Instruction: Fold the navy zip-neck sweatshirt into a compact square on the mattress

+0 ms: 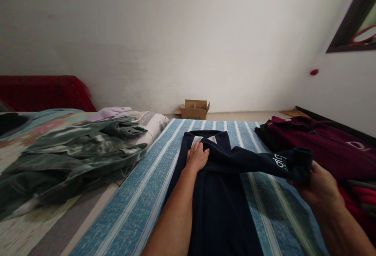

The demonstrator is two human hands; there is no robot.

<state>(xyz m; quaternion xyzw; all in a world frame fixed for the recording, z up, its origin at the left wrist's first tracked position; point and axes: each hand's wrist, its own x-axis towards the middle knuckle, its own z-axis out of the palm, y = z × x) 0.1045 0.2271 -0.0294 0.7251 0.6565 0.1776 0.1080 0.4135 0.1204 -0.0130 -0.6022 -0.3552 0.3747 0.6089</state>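
Striped bedding, between green clothes at left and maroon clothes at right, bears a white-lettered navy garment lower centre, right hand gripping one end, left hand's grip unclear.

Navy garment on striped sheet; left hand on garment's far part, right hand gripping its lettered end, stretched rightward. Green clothes left of garment, maroon clothes right, cardboard box beyond.

1. Left forearm reaches forward.
2. Left hand lies palm down, fingers pointing ahead.
3. Right forearm angles inward from the right.
4. Right hand grips, thumb uppermost, fingers partly hidden.
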